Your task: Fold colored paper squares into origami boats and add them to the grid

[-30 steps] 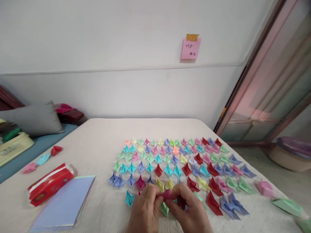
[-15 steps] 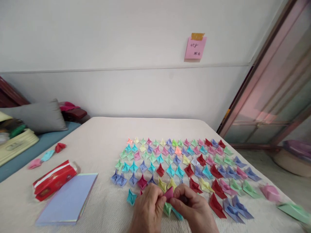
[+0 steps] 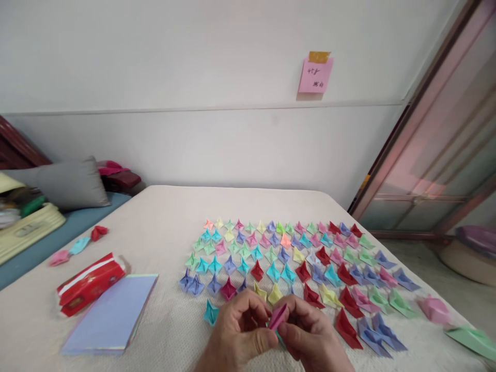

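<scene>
Both hands meet at the bottom centre of the view. My left hand (image 3: 237, 336) and my right hand (image 3: 310, 336) pinch a small folded magenta paper piece (image 3: 278, 316) between their fingertips, just above the cream bedspread (image 3: 163, 222). Directly beyond them lie several rows of small folded paper shapes (image 3: 294, 256) in many colours. A teal folded shape (image 3: 211, 313) sits just left of my left hand.
A stack of lilac paper sheets (image 3: 110, 318) and a red packet (image 3: 91, 283) lie at the left. Loose folded pieces (image 3: 79, 245) rest near the left edge, with others (image 3: 434, 309) at the right edge. A grey pillow (image 3: 72, 182) and a pink wall note (image 3: 315, 75) lie beyond.
The magenta piece has been turned and narrowed between my fingers, and both hands have shifted slightly lower and to the right. The view has drifted a little leftward.
</scene>
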Demonstrator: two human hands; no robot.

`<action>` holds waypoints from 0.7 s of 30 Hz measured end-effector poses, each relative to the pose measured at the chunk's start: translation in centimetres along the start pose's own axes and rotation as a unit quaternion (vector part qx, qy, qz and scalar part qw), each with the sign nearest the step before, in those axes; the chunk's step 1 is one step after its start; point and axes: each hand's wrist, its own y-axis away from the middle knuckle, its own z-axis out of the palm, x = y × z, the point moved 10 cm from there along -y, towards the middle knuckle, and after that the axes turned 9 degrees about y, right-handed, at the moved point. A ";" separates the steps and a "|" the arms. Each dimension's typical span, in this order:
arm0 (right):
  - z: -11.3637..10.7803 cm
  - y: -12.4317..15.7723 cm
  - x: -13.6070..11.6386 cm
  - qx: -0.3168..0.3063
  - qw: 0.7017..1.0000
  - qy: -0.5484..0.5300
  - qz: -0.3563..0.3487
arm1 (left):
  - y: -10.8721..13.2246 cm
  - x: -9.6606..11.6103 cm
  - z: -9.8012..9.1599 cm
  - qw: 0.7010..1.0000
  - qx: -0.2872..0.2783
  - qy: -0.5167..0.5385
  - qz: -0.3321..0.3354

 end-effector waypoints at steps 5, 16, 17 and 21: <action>0.6 0.3 0.5 -0.031 0.997 -0.063 0.036 | 0.3 -1.0 -0.3 0.999 0.006 -0.017 -0.050; 0.4 0.4 1.3 -0.048 0.994 -0.040 0.090 | 0.4 -2.6 -0.2 0.996 -0.012 0.004 -0.086; 0.4 0.3 1.4 -0.048 0.994 -0.044 0.091 | 0.4 -2.9 0.0 0.995 -0.020 0.019 -0.092; 0.8 -0.1 1.9 -0.060 0.992 -0.057 0.099 | 0.1 -3.3 0.0 0.993 -0.034 0.055 -0.096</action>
